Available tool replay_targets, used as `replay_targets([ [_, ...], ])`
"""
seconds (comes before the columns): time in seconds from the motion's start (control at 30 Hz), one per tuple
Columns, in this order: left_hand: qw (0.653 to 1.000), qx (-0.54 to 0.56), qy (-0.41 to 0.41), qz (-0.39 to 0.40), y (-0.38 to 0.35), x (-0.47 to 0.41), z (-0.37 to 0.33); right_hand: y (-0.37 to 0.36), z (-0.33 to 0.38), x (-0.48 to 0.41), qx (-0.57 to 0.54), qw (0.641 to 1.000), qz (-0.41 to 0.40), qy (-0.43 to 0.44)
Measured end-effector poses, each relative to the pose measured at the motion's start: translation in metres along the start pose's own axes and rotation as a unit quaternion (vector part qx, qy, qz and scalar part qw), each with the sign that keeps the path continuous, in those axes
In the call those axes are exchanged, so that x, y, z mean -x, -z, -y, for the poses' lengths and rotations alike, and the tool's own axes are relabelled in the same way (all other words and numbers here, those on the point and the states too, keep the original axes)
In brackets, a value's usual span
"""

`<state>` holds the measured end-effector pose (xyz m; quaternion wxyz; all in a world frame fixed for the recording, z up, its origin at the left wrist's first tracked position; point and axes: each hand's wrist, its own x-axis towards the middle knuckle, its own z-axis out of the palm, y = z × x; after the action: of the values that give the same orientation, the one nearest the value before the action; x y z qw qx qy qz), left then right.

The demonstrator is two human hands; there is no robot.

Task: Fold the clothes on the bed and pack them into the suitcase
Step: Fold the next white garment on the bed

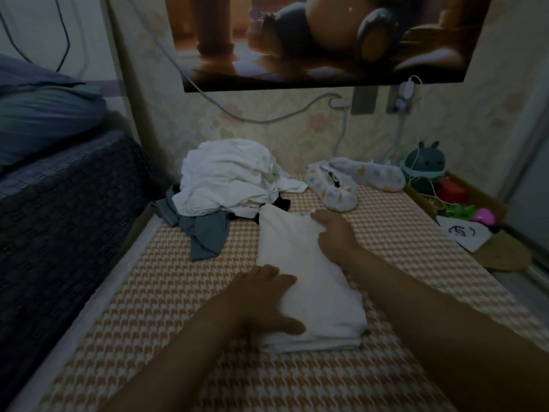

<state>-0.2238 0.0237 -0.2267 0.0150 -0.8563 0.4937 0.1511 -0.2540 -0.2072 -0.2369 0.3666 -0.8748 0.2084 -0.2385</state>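
A white garment (300, 263) lies folded into a long strip on the orange-and-white patterned bed (148, 307). My left hand (267, 295) rests flat on its near left edge, fingers spread. My right hand (335, 230) lies on its far right corner, fingertips at the fabric's edge. Behind it sits a heap of unfolded clothes: a crumpled white piece (228, 176) on top, a grey-blue garment (205, 233) and something black (282, 203) underneath. No suitcase is in view.
Two white spotted cloth items (341, 188) lie by the wall. A teal rabbit toy (423, 165), cardboard box (463, 209) with small toys and cables sit at right. A dark blanket (59, 209) and a pillow (38, 120) rise at left.
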Motion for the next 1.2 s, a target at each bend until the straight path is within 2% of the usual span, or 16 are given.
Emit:
replay_targets([
  [0.1,0.982,-0.003,-0.002,-0.19,0.022,-0.026,0.006,0.002,0.008,-0.012,-0.044,0.998,-0.045,-0.004],
  [0.17,0.959,0.008,-0.014,-0.282,0.029,-0.05,0.014,-0.004,-0.002,-0.017,-0.019,0.999,-0.035,-0.015],
  [0.23,0.945,0.028,-0.031,-0.325,0.031,-0.076,0.022,-0.012,-0.021,-0.014,0.116,0.993,0.009,-0.023],
  [0.27,0.94,0.044,-0.039,-0.336,0.031,-0.087,0.024,-0.015,-0.031,-0.013,0.196,0.981,0.005,-0.01],
  [0.33,0.944,0.057,-0.035,-0.323,0.028,-0.11,0.026,-0.018,-0.04,-0.01,0.237,0.969,-0.04,0.062],
  [0.4,0.971,0.038,0.022,-0.234,0.017,-0.129,0.032,-0.019,-0.04,-0.009,0.212,0.966,-0.037,0.144],
  [0.43,0.981,0.045,0.059,-0.177,0.01,-0.136,0.039,-0.021,-0.039,-0.008,0.204,0.965,-0.004,0.166],
  [0.5,0.981,0.105,0.113,-0.117,0.003,-0.145,0.054,-0.026,-0.039,-0.004,0.184,0.97,0.079,0.139],
  [0.57,0.978,0.131,0.124,-0.107,0.0,-0.148,0.064,-0.029,-0.04,-0.005,0.184,0.969,0.142,0.087],
  [0.7,0.979,0.109,0.15,-0.086,0.001,-0.138,0.059,-0.022,-0.031,-0.001,0.225,0.951,0.205,0.049],
  [0.77,0.977,0.081,0.163,-0.112,-0.001,-0.124,0.055,-0.017,-0.025,0.008,0.225,0.948,0.223,0.035],
  [0.83,0.974,-0.006,0.128,-0.189,-0.006,-0.103,0.052,-0.01,-0.019,0.021,0.206,0.949,0.236,0.028],
  [0.9,0.952,-0.052,0.018,-0.302,-0.008,-0.076,0.047,-0.001,-0.014,0.037,0.184,0.953,0.235,0.042],
  [0.97,0.924,-0.021,-0.107,-0.367,-0.007,-0.046,0.037,0.007,-0.007,0.055,0.159,0.96,0.218,0.069],
  [1.03,0.93,-0.007,-0.156,-0.333,-0.004,-0.015,0.024,0.014,0.003,0.074,0.142,0.961,0.222,0.08],
  [1.2,0.954,-0.079,-0.192,-0.215,-0.011,0.031,-0.003,0.034,0.026,0.116,0.193,0.913,0.358,0.041],
])
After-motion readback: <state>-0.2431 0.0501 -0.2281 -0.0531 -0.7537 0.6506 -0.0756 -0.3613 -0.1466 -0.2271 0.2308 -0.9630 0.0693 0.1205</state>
